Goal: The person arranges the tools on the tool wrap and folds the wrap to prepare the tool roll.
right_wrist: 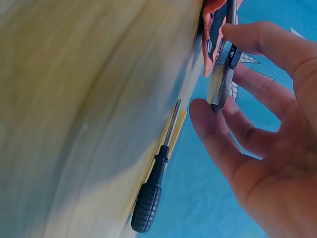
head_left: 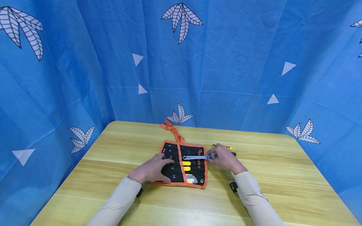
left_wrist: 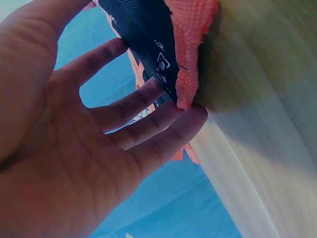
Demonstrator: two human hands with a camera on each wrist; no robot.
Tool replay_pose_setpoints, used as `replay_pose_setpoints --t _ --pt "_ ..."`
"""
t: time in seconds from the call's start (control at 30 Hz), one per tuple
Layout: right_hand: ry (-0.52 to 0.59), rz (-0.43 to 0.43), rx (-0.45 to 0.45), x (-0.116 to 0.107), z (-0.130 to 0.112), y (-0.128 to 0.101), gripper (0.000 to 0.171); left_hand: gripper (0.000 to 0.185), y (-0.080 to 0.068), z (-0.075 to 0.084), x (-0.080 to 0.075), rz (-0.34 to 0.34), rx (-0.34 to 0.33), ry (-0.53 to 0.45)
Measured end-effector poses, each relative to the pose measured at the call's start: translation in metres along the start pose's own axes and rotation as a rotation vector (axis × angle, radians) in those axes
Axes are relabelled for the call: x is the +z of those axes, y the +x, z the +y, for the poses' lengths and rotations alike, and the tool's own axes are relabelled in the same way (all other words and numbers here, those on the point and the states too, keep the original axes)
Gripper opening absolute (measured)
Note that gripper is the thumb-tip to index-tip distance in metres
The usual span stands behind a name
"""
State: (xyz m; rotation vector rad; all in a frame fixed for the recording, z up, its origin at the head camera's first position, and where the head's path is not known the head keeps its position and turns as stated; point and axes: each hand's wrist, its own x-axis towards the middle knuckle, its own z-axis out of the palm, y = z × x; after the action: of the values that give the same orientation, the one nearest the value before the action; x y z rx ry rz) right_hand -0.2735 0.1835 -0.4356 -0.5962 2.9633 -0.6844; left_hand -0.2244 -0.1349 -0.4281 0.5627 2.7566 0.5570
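A black tool pouch (head_left: 176,176) with orange edging lies on the table, size numbers printed along its pocket strip. My left hand (head_left: 152,168) is at its left side, fingers spread; in the left wrist view the fingertips (left_wrist: 190,116) touch the orange edge. My right hand (head_left: 225,159) pinches a silver adjustable wrench (head_left: 195,157) by its head, between thumb and fingers. The wrench's handle points left across the pouch's upper flap. Two yellow handles (head_left: 186,163) and a yellow-and-grey tool (head_left: 192,179) stick out of the pockets below the wrench.
A screwdriver with a black handle (right_wrist: 147,206) lies on the table beside my right hand. Behind that hand is a flat yellow item (head_left: 227,147) with red marks. Orange tie straps (head_left: 176,134) trail from the pouch's back edge. A blue curtain (head_left: 240,62) hangs behind the table.
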Motion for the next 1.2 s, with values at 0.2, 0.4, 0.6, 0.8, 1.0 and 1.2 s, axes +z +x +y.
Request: replay_pose_setpoints --t 0.2,0.4,0.6,0.8,1.0,1.2 --pt "0.001 0.007 0.002 0.0024 -0.0009 0.0007 0.025 0.073 -0.0003 0.0001 -0.0001 0.0 0.003 0.0" --pt "0.024 -0.009 0.009 0.0048 -0.0021 0.001 0.022 0.072 -0.0013 0.0007 -0.0006 0.004 0.005 0.002" --pt "0.019 -0.007 -0.033 0.0048 -0.003 0.0018 0.025 0.073 -0.0015 0.0009 -0.0009 0.004 0.01 0.002" --pt "0.022 -0.024 -0.028 0.0049 -0.0045 0.0035 0.027 0.073 -0.001 0.0009 -0.0013 0.003 0.008 0.004" --pt "0.026 -0.043 -0.02 0.0062 -0.0067 0.0044 0.028 0.074 -0.0011 0.0013 -0.0005 -0.002 0.005 -0.001" --pt "0.034 -0.043 -0.008 0.007 -0.0096 0.0048 0.028 0.074 -0.0013 0.0019 0.0002 0.001 0.0 -0.004"
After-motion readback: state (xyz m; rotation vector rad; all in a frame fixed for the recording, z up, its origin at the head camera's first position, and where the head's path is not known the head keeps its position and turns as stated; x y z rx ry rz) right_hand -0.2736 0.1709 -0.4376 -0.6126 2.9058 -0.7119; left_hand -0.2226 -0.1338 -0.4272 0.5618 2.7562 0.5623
